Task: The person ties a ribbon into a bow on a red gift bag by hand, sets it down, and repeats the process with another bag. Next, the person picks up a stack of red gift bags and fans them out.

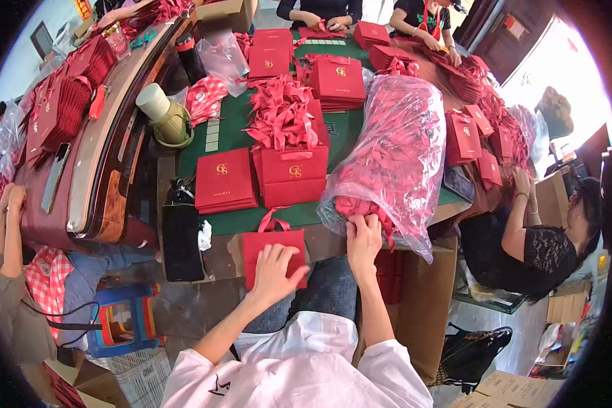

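Observation:
My left hand lies with fingers spread on a red paper bag at the table's near edge, a ribbon loop sticking up from the bag's top. At the mouth of a clear plastic sack full of red ribbons, my right hand has its fingers closed; what is between them is too small to make out. Beyond my hands stands an upright red bag with gold lettering, in front of a pile of red ribbons. A stack of flat red bags is to its left.
A green thermos and a black pouch are at the left. An open cardboard box stands at my right, below the table. Co-workers sit at the far side, the right and the left, among more red bags.

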Tool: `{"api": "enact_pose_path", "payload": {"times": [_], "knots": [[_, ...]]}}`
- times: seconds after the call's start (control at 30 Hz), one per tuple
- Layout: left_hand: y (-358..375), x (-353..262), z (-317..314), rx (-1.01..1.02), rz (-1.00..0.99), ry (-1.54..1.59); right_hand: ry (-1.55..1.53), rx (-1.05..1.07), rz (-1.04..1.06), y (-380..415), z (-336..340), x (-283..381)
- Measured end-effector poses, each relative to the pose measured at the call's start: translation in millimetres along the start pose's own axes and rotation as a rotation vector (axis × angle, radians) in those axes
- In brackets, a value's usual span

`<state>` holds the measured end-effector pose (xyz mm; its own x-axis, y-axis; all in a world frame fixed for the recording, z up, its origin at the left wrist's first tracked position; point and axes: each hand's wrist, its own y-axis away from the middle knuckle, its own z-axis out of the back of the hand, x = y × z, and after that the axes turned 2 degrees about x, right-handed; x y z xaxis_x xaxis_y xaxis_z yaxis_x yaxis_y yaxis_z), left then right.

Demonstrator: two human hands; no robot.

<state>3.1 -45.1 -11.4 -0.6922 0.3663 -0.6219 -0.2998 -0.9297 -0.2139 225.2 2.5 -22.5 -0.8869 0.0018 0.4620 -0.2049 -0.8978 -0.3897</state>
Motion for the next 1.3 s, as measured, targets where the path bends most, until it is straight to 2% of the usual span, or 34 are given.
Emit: {"api": "enact_pose_path", "payload": {"times": [0.1,0.17,0.33,0.63,0.7,0.73,0.8,0.93,1.07,1.17,1.3], "knots": [[-9.0,16.4,5.5,-0.073,-0.007,-0.024,-0.024,0.023,0.002,5.3,-4.7,-3.1],[-16.6,26.9,9.1,-0.116,-0.011,-0.066,-0.063,-0.033,0.069,8.2,-1.5,1.3],[-25.5,36.5,14.7,-0.078,-0.034,-0.134,-0.054,-0.085,0.028,0.8,-4.7,-3.5],[-23.4,38.3,14.4,-0.026,0.014,-0.165,0.049,0.026,0.017,-0.3,-7.4,-9.3],[-22.0,39.0,14.2,-0.012,0.028,-0.120,-0.071,-0.051,0.117,4.9,2.0,1.8],[-21.6,39.1,14.1,-0.014,0.037,-0.123,-0.077,-0.045,0.122,7.3,8.5,10.9],[-21.5,39.0,13.4,0.017,0.050,-0.088,-0.122,-0.022,0.266,16.5,19.7,30.3],[-23.3,34.1,16.3,0.024,0.049,-0.059,-0.245,0.148,0.297,51.1,27.7,63.2],[-23.2,34.6,15.5,0.033,0.066,0.006,-0.514,0.347,0.141,77.3,28.3,89.5],[-23.1,33.3,16.3,0.069,0.106,0.069,-0.587,0.348,0.107,75.3,16.0,91.5],[-21.1,31.7,14.9,0.095,0.153,0.166,-0.557,0.292,-0.038,57.5,-3.0,85.7]]}}
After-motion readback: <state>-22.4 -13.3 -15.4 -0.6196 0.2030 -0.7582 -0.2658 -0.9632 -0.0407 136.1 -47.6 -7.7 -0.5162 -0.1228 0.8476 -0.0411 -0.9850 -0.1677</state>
